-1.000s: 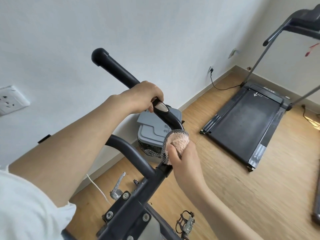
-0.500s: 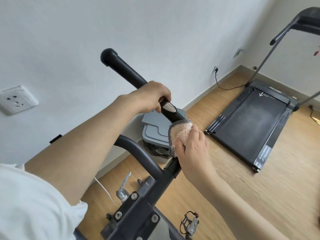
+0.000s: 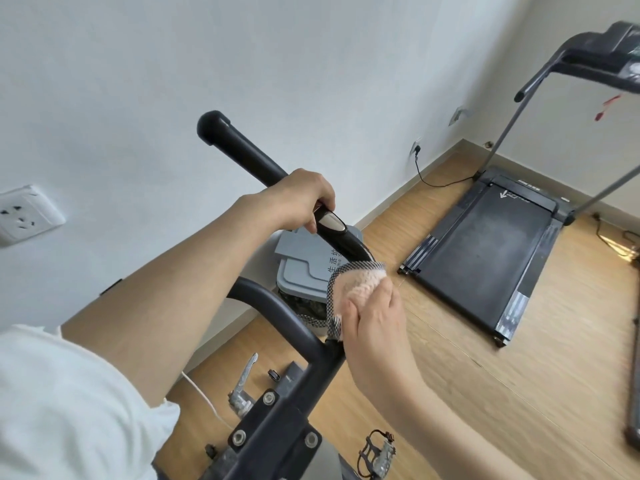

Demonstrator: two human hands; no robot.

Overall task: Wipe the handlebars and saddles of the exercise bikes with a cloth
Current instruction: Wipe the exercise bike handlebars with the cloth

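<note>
Where the wipe stands: cloth (image 3: 353,285) wrapped on the handlebar (image 3: 242,150) bend, just below the silver grip plate (image 3: 331,222).
Right hand (image 3: 375,327): fingers curled, pressing the cloth round the bar.
Left hand (image 3: 301,199): clenched round the bar above the plate, steadying.
Change: cloth has climbed from the stem junction.
Meaning: lower bar likely done; upper grip, saddles pending.
Beyond: grey bin (image 3: 304,271), treadmill (image 3: 485,251).

matt black handlebar (image 3: 242,152), nubby pink cloth (image 3: 360,282) w/ checked edge, wood-look floor (image 3: 519,393)

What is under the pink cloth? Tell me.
The black tubular handlebar passes under the pink, check-edged cloth, which the right hand grips. That stretch of bar is hidden.
</note>
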